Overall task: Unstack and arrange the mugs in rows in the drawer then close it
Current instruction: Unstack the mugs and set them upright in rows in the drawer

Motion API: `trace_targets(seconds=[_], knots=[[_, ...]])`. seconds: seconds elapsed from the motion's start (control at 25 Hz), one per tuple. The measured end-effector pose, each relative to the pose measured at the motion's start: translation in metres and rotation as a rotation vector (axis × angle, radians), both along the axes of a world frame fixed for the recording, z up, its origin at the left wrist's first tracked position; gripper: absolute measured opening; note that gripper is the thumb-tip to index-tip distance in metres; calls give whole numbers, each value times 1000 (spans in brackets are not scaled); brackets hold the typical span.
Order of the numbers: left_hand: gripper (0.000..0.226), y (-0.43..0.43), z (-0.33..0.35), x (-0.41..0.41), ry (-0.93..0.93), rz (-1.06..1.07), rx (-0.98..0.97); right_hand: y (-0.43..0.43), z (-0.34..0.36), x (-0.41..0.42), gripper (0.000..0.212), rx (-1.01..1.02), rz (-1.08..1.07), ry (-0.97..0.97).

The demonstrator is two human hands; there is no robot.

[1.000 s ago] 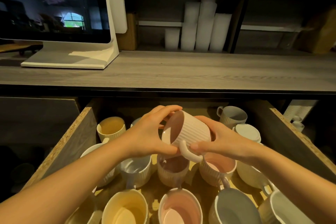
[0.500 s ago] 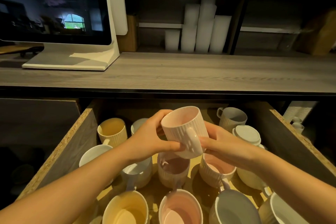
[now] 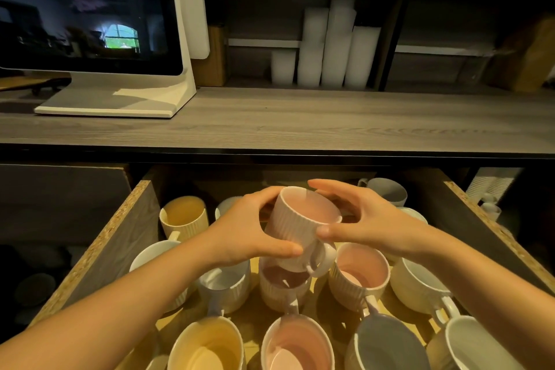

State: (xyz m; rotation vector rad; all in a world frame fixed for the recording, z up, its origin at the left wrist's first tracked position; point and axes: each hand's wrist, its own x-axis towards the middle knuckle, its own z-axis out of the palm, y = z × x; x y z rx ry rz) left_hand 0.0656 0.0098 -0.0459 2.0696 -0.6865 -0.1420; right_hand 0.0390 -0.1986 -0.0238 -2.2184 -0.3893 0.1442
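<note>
1. Above the open chipboard drawer (image 3: 114, 249): pale pink ribbed ceramic mug (image 3: 297, 219), lifted, tilted, handle low toward camera.
2. Left hand (image 3: 243, 231) curled round mug's left side.
3. Right hand (image 3: 372, 225) grips right side, thumb on wall.
4. Mauve ribbed mug (image 3: 282, 285) upright directly below, among other mugs.

One wide-angle view, shot from the person's head, looks forward and down into an open drawer (image 3: 126, 237) from close above its front. Both forearms enter from the lower corners. The left hand (image 3: 246, 228) and right hand (image 3: 369, 219) meet above the drawer's middle around a pink mug (image 3: 303, 219), near the lens. Behind the drawer, the worktop (image 3: 300, 120) runs across the frame, with a monitor (image 3: 84, 9) beyond the drawer's left side. The drawer's front edge falls outside the frame.
</note>
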Motion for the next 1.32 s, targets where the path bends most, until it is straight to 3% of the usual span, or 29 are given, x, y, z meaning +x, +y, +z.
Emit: trace_targets(seconds=[0.12, 0.32, 0.48, 0.6, 0.72, 1.04, 1.32], knots=[[78, -1, 0, -1, -35, 1, 44, 4, 4, 1, 82, -104, -15, 2], [70, 2, 1, 10, -148, 77, 79, 8, 15, 9, 57, -203, -168, -170], [61, 21, -13, 27, -172, 231, 361, 4, -2, 24, 71, -306, -382, -246], [62, 33, -25, 32, -149, 258, 614, 3, -18, 33, 69, -357, -454, -258], [60, 38, -29, 34, -168, 261, 742, 7, -33, 47, 71, -401, -479, -241], [44, 50, -34, 42, -188, 328, 672, 39, -55, 83, 73, -396, -381, -98], [40, 53, -38, 45, -243, 237, 735, 59, -61, 96, 74, -476, -283, 28]])
